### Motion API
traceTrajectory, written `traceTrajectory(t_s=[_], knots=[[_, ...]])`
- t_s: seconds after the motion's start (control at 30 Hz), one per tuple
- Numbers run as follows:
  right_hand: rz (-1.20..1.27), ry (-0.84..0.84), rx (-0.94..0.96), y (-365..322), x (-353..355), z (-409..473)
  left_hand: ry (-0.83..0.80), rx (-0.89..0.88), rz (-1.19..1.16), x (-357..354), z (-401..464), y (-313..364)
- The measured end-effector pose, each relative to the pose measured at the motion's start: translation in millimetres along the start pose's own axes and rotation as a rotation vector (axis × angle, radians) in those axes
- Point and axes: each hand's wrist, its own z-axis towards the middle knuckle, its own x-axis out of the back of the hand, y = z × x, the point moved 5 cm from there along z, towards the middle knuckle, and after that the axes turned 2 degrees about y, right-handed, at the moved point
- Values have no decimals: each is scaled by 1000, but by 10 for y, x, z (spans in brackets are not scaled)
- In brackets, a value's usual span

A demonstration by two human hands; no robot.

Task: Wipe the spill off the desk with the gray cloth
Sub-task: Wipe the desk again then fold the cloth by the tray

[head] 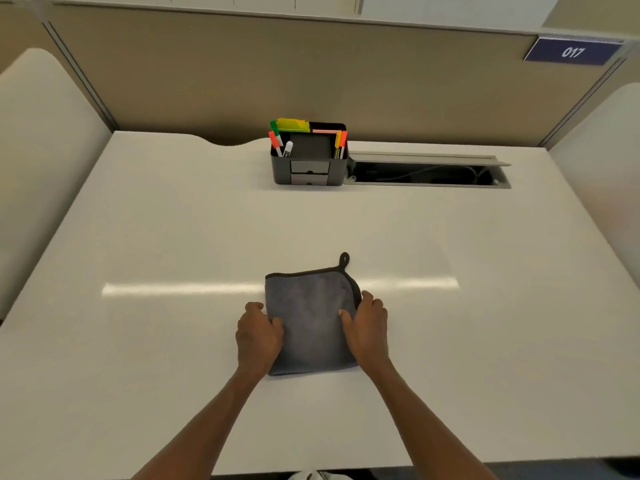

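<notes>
A folded gray cloth (311,317) with a dark trim and a small hanging loop at its far right corner lies flat on the white desk (173,237), near the front middle. My left hand (259,336) rests on the cloth's left edge, thumb on top of the fabric. My right hand (367,325) holds the right edge the same way, fingers curled around the trim. No spill shows on the desk surface; a bright strip of reflected light crosses it behind the cloth.
A dark gray desk organizer (309,155) with markers and sticky notes stands at the back middle. To its right an open cable slot (426,173) is cut into the desk. Beige partition walls enclose the back and sides, with a blue sign (573,51) reading 017.
</notes>
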Motion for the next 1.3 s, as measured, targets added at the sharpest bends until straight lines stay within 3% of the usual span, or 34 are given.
traceTrajectory(t_s=[0.43, 0.87, 1.07, 1.3], knots=[[101, -221, -293, 123, -32, 223, -82, 58, -2, 24, 120, -18], [426, -308, -343, 262, 217, 265, -18, -36, 9, -8, 55, 171], [496, -294, -304, 615, 910, 602, -26, -126, -58, -394, -97, 792], [507, -195, -301, 1438, 2031, 1370, -124, -198, -182, -1425, -274, 2041]])
